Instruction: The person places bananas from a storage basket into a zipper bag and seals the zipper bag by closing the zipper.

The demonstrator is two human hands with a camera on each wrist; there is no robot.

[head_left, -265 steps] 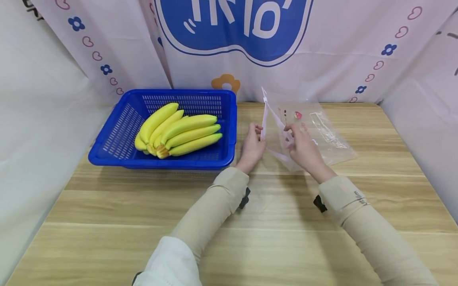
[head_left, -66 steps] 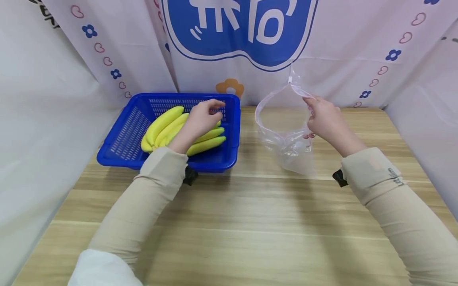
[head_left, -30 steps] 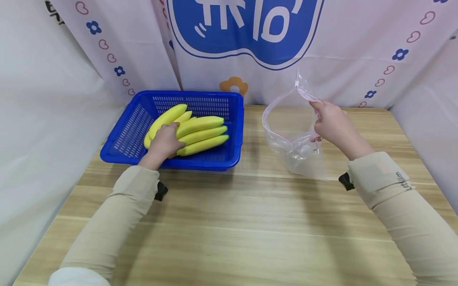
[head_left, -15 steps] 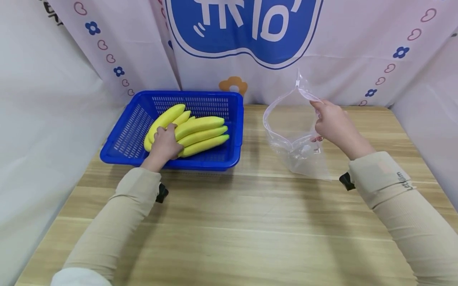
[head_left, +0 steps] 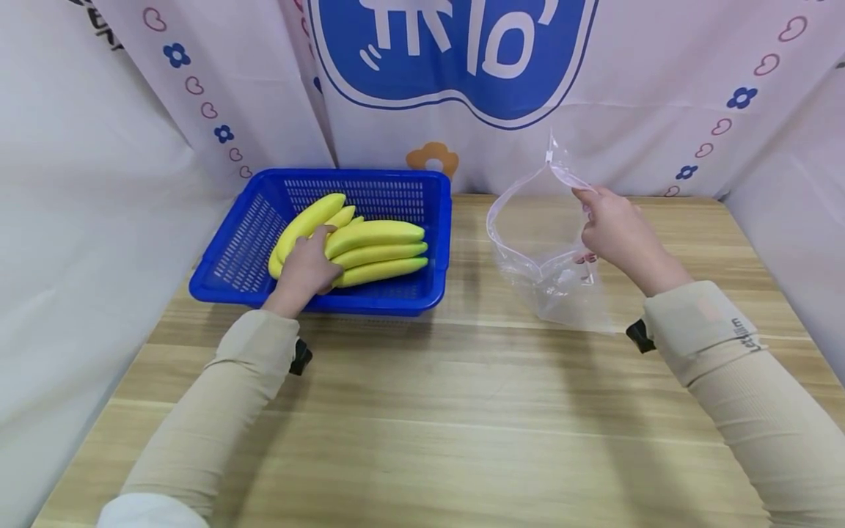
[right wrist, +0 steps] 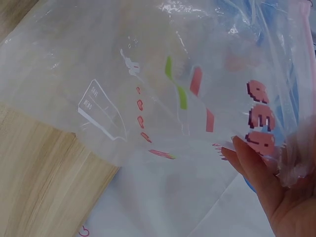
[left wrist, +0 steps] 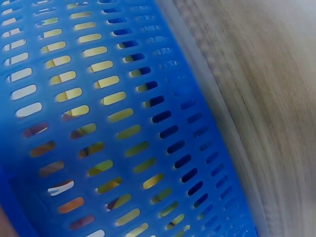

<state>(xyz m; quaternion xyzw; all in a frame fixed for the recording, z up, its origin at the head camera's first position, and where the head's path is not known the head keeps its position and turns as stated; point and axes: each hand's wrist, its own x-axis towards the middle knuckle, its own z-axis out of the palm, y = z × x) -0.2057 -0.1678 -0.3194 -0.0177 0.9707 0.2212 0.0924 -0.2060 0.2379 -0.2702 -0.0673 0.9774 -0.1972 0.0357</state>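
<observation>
My left hand (head_left: 308,262) reaches into the blue plastic basket (head_left: 224,295) and grips the stem end of the front bunch of bananas (head_left: 379,254). A second bunch of bananas (head_left: 310,220) lies behind and to the left of it. My right hand (head_left: 614,229) pinches the rim of a clear zip bag (head_left: 561,293) at its right side. The bag hangs with its mouth spread, its white slider at the top. In the right wrist view, red and green prints show on the bag (right wrist: 143,64). Only the basket's slotted wall (left wrist: 113,128) fills the left wrist view, with yellow behind the slots.
The basket stands at the back left of the wooden table (head_left: 422,425), close to a printed curtain (head_left: 370,139). Its right wall rises between the bananas and the bag. White cloth (head_left: 86,242) closes off the left side.
The left hand left the bag's mouth, crossed to the basket and took hold of the front bunch, which has just shifted slightly right. The right hand keeps the bag's rim, now spread wide.
</observation>
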